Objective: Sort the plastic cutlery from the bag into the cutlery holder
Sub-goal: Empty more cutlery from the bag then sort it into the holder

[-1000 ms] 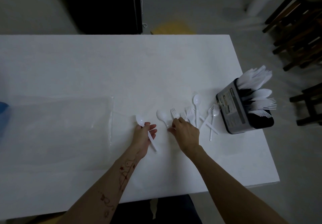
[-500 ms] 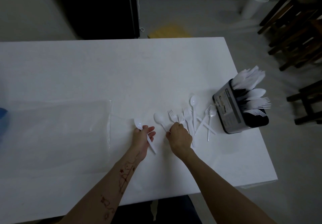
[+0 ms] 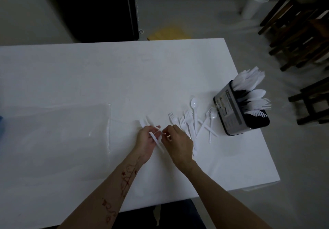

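The left hand (image 3: 146, 140) is curled around two white spoons (image 3: 156, 140) just below the middle of the frame, its grip closed loosely on the handles so that the bowls stick out toward the upper left; the right hand (image 3: 179, 140) meets it from the right, thumb and forefinger pinched on one handle, apparently passing or squaring it up, though which spoon it has is hard to tell; the job in hand looks like gathering the spoons into one bunch; it would go best with bowls all pointing the same way and handles aligned before the lift; the loose forks (image 3: 187, 123) and another spoon (image 3: 194, 104) lie on the white surface (image 3: 106, 77) right of the hands; the cutlery holder (image 3: 236, 116) stands at the right edge, already well filled; the clear bag (image 3: 57, 139) lies flat at left.
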A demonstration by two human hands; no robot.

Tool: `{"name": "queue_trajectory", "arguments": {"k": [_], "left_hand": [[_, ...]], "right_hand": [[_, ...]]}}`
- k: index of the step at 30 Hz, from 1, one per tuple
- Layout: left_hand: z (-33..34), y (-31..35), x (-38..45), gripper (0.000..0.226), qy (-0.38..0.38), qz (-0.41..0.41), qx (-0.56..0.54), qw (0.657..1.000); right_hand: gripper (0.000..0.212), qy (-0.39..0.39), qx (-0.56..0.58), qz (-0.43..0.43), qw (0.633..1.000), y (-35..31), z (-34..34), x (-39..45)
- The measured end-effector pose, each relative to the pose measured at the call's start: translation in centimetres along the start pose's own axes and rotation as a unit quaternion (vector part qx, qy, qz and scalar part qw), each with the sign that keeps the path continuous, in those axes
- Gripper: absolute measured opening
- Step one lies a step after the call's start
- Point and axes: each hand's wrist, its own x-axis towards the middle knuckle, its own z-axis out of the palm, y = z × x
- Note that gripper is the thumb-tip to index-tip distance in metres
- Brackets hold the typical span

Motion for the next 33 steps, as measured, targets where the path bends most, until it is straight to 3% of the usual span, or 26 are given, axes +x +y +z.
{"name": "queue_trajectory", "arguments": {"k": [2,5,7,9,12,15,20,24,27,30,33], "left_hand": [[0.6,0.0,0.0,0.017,-0.017,-0.004,-0.014,1.0],[1.3,-0.2,0.4,0.022,-0.014,0.017,-0.02,1.0],[1.6,-0.4,0.6,0.018,0.002,0.037,0.0,0.999],[1.8,-0.6,0.8,0.012,0.015,0.047,0.021,0.999],[1.9,-1.0,0.8,0.018,0.029,0.049,0.039,0.998],[1.8,-1.6,0.9,0.022,0.034,0.037,0.045,0.998],[1.9,-2.2,0.9,0.018,0.035,0.022,0.05,0.998],[2.3,-2.3,1.0,0.014,0.025,0.028,0.067,0.997],[3.1,-2.4,1.0,0.015,0.025,0.05,0.087,0.995],[4.1,-2.4,1.2,0.023,-0.009,0.048,0.075,0.996],[5.0,-2.4,1.4,0.035,-0.077,0.029,0.064,0.995]], "right_hand": [[0.02,0.014,-0.012,-0.029,0.999,0.4,0.0,-0.1],[0.013,0.01,-0.003,-0.066,0.998,1.0,-0.5,0.1],[0.011,0.014,0.007,-0.044,0.999,1.6,-1.2,0.4],[0.016,0.027,0.021,0.062,0.997,2.6,-2.1,1.1],[0.023,0.03,0.015,0.259,0.965,4.9,-2.9,2.6],[0.026,-0.001,-0.003,0.344,0.939,6.4,-3.3,3.6],[0.029,-0.036,0.005,0.368,0.929,6.6,-2.9,4.3],[0.02,0.013,0.084,0.391,0.916,6.4,-3.5,4.1],[0.014,0.047,0.206,0.32,0.923,5.6,-4.5,3.0],[0.008,-0.047,0.354,0.256,0.898,5.2,-5.1,1.7],[0.007,-0.144,0.367,0.243,0.886,5.5,-4.9,0.9]]}}
